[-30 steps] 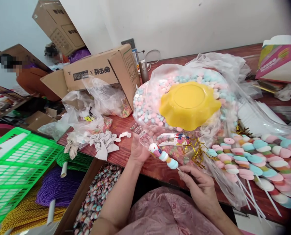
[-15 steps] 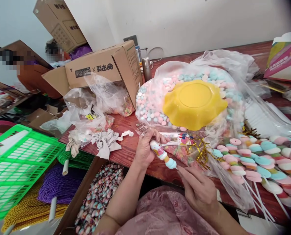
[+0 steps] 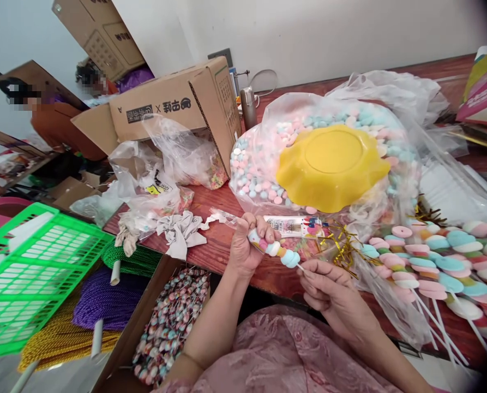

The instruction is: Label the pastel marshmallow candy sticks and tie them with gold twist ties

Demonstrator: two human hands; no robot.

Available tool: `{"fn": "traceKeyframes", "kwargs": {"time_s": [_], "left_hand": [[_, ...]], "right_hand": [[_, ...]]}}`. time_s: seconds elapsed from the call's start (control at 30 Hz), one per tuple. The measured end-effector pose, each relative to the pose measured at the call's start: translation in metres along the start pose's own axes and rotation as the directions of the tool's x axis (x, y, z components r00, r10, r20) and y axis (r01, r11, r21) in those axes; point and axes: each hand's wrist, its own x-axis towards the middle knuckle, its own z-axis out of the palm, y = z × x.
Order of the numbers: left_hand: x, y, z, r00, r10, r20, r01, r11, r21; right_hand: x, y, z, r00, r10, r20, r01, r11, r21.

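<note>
1. While the right hand (image 3: 329, 292) pinches the candy stick (image 3: 289, 258) by its lower end, in front of the yellow bowl (image 3: 335, 155), a light, steady hold seems best.
2. Curled round its upper end, also bowl-front, the left hand (image 3: 249, 245) should press gently.
3. Left of the bowl stands a cardboard box (image 3: 169, 101).

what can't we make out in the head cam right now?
All head view:
Part of the marshmallow stick at its upper end: covered by the left hand.
Whatever lies directly under the yellow dish: the dish hides it.
Rest of the pink-and-yellow box: cut by the right edge.
Fine print on the white packet: too small.
</note>
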Motion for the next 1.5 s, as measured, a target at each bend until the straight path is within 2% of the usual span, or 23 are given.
{"fn": "traceKeyframes", "kwargs": {"time_s": [0.13, 0.2, 0.23, 0.27, 0.33, 0.4, 0.43, 0.47, 0.53, 0.57, 0.6, 0.67, 0.73, 0.77, 0.8, 0.83, 0.87, 0.9, 1.0, 1.07, 1.23, 1.37, 1.5], "left_hand": [[-0.003, 0.002, -0.001, 0.997, 0.01, 0.077, -0.015, 0.998, 0.058], [-0.005, 0.002, -0.001, 0.996, 0.0, 0.087, -0.01, 0.992, 0.122], [-0.006, 0.001, 0.0, 0.997, -0.01, 0.081, -0.002, 0.989, 0.145], [-0.006, 0.0, 0.0, 0.998, -0.02, 0.067, 0.009, 0.987, 0.159], [-0.007, -0.002, 0.001, 0.999, -0.04, 0.018, 0.037, 0.987, 0.158], [-0.007, -0.007, 0.001, 0.997, -0.06, -0.048, 0.066, 0.99, 0.126], [-0.008, -0.009, 0.001, 0.994, -0.072, -0.08, 0.08, 0.992, 0.1], [-0.008, -0.011, 0.002, 0.991, -0.085, -0.102, 0.092, 0.993, 0.071], [-0.01, -0.015, 0.002, 0.989, -0.099, -0.114, 0.101, 0.995, 0.017], [-0.012, -0.017, 0.003, 0.989, -0.1, -0.105, 0.1, 0.995, -0.001], [-0.013, -0.018, 0.003, 0.991, -0.096, -0.091, 0.096, 0.995, -0.014], [-0.016, -0.02, 0.004, 0.995, -0.086, -0.058, 0.084, 0.996, -0.038], [-0.018, -0.021, 0.004, 0.996, -0.084, -0.034, 0.081, 0.994, -0.067], [-0.019, -0.022, 0.003, 0.996, -0.088, -0.027, 0.086, 0.993, -0.083], [-0.02, -0.022, 0.003, 0.995, -0.096, -0.027, 0.093, 0.991, -0.096], [-0.021, -0.022, 0.001, 0.994, -0.105, -0.03, 0.101, 0.989, -0.104], [-0.022, -0.022, -0.001, 0.993, -0.113, -0.034, 0.109, 0.988, -0.11], [-0.022, -0.021, -0.003, 0.992, -0.121, -0.035, 0.116, 0.986, -0.116], [-0.024, -0.014, -0.014, 0.99, -0.14, -0.016, 0.137, 0.98, -0.144], [-0.024, -0.006, -0.022, 0.99, -0.14, -0.003, 0.138, 0.978, -0.158], [-0.022, 0.008, -0.029, 0.997, -0.049, -0.06, 0.042, 0.993, -0.112], [-0.016, 0.009, -0.026, 0.981, -0.055, -0.186, 0.026, 0.988, -0.151], [-0.01, 0.004, -0.023, 0.916, -0.095, -0.39, -0.038, 0.947, -0.32]], "right_hand": [[-0.001, 0.007, 0.001, 0.999, 0.042, -0.032, -0.043, 0.998, -0.035], [-0.003, 0.011, 0.0, 0.993, -0.118, -0.027, 0.107, 0.96, -0.26], [-0.004, 0.013, -0.001, 0.966, -0.259, 0.009, 0.239, 0.876, -0.419], [-0.004, 0.014, -0.003, 0.906, -0.415, 0.088, 0.386, 0.721, -0.575], [-0.004, 0.015, -0.007, 0.691, -0.643, 0.331, 0.594, 0.243, -0.767], [-0.002, 0.014, -0.012, 0.483, -0.687, 0.543, 0.601, -0.191, -0.776], [0.0, 0.013, -0.014, 0.427, -0.671, 0.606, 0.561, -0.329, -0.759], [0.001, 0.012, -0.015, 0.399, -0.656, 0.641, 0.522, -0.412, -0.747], [0.003, 0.011, -0.016, 0.4, -0.656, 0.64, 0.506, -0.424, -0.751], [0.004, 0.01, -0.016, 0.429, -0.673, 0.603, 0.532, -0.351, -0.77], [0.005, 0.01, -0.015, 0.488, -0.688, 0.537, 0.568, -0.217, -0.794], [0.006, 0.009, -0.012, 0.686, -0.638, 0.349, 0.586, 0.201, -0.785], [0.007, 0.009, -0.008, 0.867, -0.467, 0.173, 0.46, 0.617, -0.639], [0.006, 0.01, -0.007, 0.915, -0.386, 0.117, 0.384, 0.744, -0.547], [0.006, 0.011, -0.006, 0.937, -0.338, 0.087, 0.336, 0.808, -0.485], [0.005, 0.013, -0.006, 0.939, -0.334, 0.079, 0.33, 0.815, -0.476], [0.004, 0.016, -0.007, 0.921, -0.377, 0.097, 0.369, 0.769, -0.522], [0.002, 0.018, -0.009, 0.879, -0.452, 0.153, 0.446, 0.665, -0.599], [0.0, 0.022, -0.016, 0.629, -0.646, 0.434, 0.664, 0.154, -0.732], [0.001, 0.022, -0.02, 0.501, -0.68, 0.535, 0.694, -0.054, -0.718], [0.007, 0.018, -0.023, 0.405, -0.674, 0.618, 0.614, -0.301, -0.73], [0.009, 0.018, -0.027, 0.354, -0.588, 0.727, 0.509, -0.531, -0.677], [0.005, 0.014, -0.031, 0.341, -0.545, 0.766, 0.466, -0.61, -0.641]]}}
